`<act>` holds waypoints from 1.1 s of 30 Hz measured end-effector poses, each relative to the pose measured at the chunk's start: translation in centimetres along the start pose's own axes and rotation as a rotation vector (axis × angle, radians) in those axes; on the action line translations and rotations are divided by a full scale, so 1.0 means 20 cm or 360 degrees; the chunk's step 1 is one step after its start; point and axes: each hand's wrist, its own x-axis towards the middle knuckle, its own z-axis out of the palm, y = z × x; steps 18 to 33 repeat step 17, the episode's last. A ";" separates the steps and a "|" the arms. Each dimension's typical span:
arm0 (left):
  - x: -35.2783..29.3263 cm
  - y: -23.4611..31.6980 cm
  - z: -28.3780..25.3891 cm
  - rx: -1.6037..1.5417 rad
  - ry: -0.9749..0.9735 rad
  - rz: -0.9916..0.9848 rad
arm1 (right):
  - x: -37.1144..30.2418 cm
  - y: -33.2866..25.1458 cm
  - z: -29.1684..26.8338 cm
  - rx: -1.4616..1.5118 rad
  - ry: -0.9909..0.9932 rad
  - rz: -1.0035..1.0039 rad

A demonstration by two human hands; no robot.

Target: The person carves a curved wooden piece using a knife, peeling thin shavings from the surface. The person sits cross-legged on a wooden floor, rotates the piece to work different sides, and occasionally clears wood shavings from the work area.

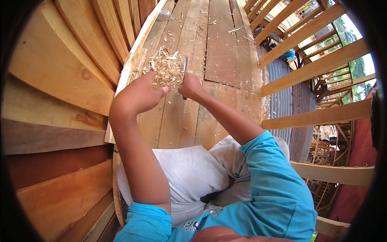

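Note:
My left hand (148,92) is bent at the wrist beside a loose pile of pale wood shavings (165,66). Its thumb and fingers are spread apart at the pile's near edge, and part of the fingers is hidden. Just to the right, my right hand (191,86) is wrapped round a narrow metal-bladed hand tool (186,64). The blade points away from me and the handle's end shows below my fist. Whether it is a knife or a chisel I cannot tell. Both hands are low over the wooden plank floor (173,125).
A curved wall of overlapping planks (60,68) rises on the left. On the right stand spaced wooden ribs (314,115), with corrugated metal sheeting (279,88) beyond them. A flatter board (227,52) lies ahead, sprinkled with shavings. A small clear container (164,15) is at the far left.

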 end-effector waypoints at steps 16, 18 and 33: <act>0.00 -0.03 -0.06 -0.0020 0.0047 0.0052 | -0.25 0.01 0.19 0.0007 -0.0295 -0.0174; 0.00 -0.05 -0.07 -0.0023 0.0046 0.0050 | -0.27 0.00 0.19 0.0013 -0.0294 -0.0176; 0.00 -0.05 -0.07 -0.0023 0.0046 0.0050 | -0.27 0.00 0.19 0.0013 -0.0294 -0.0176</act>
